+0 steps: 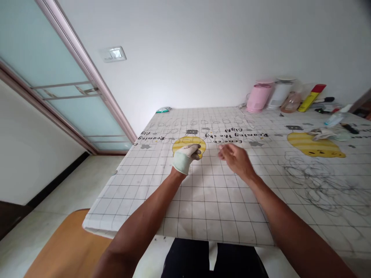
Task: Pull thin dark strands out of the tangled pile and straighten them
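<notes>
My left hand (188, 157) wears a pale glove and is closed over the yellow bear print on the tablecloth. My right hand (234, 159) is bare and a little blurred, its fingers drawn together a short way to the right. Anything between the fingers of either hand is too thin or too hidden to make out. Beyond the hands, faint thin loops (189, 122) lie in a row across the cloth. To the right lies a loose tangle of thin dark strands (321, 189), like wire or thread.
A checked tablecloth (130, 200) covers the table. Along the wall stand a pink cylinder (259, 97), a white cylinder (279, 94) and a yellow can with a red cap (311, 98). A crumpled glove (326, 133) and a clear bottle (337, 116) sit at right. A green packet (163, 110) lies far left.
</notes>
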{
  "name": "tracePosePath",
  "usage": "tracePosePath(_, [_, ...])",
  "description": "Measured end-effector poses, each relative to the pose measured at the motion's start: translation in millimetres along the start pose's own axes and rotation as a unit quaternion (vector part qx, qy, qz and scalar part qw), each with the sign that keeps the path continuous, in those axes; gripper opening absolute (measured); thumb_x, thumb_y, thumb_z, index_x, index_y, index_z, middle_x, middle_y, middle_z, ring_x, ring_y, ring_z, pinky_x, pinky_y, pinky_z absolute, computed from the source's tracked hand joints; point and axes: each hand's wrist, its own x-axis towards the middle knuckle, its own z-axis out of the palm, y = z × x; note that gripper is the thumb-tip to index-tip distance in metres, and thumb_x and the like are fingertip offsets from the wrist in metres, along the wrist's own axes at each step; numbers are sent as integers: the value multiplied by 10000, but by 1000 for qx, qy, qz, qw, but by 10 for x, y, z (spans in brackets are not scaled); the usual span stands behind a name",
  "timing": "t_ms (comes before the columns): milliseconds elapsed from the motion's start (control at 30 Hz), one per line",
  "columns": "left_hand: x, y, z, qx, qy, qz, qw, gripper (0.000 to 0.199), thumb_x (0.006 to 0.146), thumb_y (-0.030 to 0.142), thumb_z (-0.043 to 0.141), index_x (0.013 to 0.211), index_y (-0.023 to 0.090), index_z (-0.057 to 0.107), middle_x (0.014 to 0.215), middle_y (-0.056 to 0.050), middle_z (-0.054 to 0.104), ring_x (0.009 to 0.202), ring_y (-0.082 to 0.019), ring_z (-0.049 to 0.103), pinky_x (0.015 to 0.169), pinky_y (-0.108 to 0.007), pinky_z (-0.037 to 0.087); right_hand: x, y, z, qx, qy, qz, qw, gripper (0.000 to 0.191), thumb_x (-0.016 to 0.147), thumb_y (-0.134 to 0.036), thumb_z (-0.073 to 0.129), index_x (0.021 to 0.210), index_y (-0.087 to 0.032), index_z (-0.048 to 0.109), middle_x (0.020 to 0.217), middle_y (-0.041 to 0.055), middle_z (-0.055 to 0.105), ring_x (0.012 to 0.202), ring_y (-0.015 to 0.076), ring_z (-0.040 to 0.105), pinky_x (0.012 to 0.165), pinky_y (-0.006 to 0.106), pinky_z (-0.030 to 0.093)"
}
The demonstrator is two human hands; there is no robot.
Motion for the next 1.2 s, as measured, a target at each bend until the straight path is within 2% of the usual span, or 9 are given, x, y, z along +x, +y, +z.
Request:
tracePosePath(67, [-11,-58,39,-11,-20,-3,1000,185,886,321,664,932,148,711,789,-29,646,611,-95,573,628,-242,511,-70,-54,169,109,-96,58,988,495,976,-680,568,902,-199,657,851,97,761,690,208,714,647,337,578])
tracePosePath(133, [-32,-108,84,-3,-52,-3,999,188,902,353,640,910,173,693,765,-19,631,616,-109,581,616,-250,508,-129,-100,322,175,-124,67,974,457,956,-655,617,904,-202,646,818,80,755,672,194,708,638,321,581])
tracePosePath(233, [-50,-146,124,21,-76,-4,997,191,905,369,618,866,191,673,766,-13,635,610,-113,581,594,-252,499,-179,-125,446,193,-88,41,976,357,968,-571,629,943,-217,665,779,46,739,682,183,696,657,308,583])
tracePosePath(400, [-28,-139,116,74,-9,-20,997,146,851,300,674,859,163,724,804,-29,695,661,-97,607,643,-221,511,-198,-71,429,100,-25,5,995,211,1000,-402,582,972,-235,707,752,25,722,660,175,675,644,296,552])
tracePosePath(500, [-20,-132,111,88,-5,-37,995,170,848,274,688,915,132,752,811,-58,727,680,-112,641,654,-232,529,-184,-35,391,44,6,-17,999,213,995,-334,572,1059,-229,747,802,41,745,680,187,686,647,310,542])
tracePosePath(633, [-30,-117,115,106,-19,-48,993,242,845,218,682,1052,119,760,874,-67,755,691,-110,648,681,-242,546,-136,15,351,-43,60,-117,990,237,994,-269,554,1077,-212,768,973,77,776,813,207,705,751,343,549])
tracePosePath(800, [-87,-54,154,167,-10,-52,985,431,845,202,674,1268,134,723,954,-63,782,724,-113,671,749,-241,563,-91,87,341,-69,85,-184,977,254,1005,-224,525,1085,-191,764,969,90,770,834,216,710,745,357,552])
tracePosePath(1000, [-155,-15,222,289,3,-26,957,486,897,247,610,1372,197,698,995,-34,800,782,-131,715,813,-234,556,-85,126,367,-81,80,-213,970,279,1005,-167,503,1137,-189,748,990,93,767,867,217,714,789,365,558])
tracePosePath(1200, [-158,-48,257,432,12,24,902,426,914,236,558,1289,254,758,953,1,805,933,-177,732,961,-267,522,-78,168,376,-96,82,-211,969,299,988,-133,495,1123,-180,758,967,91,766,844,211,710,781,355,555])
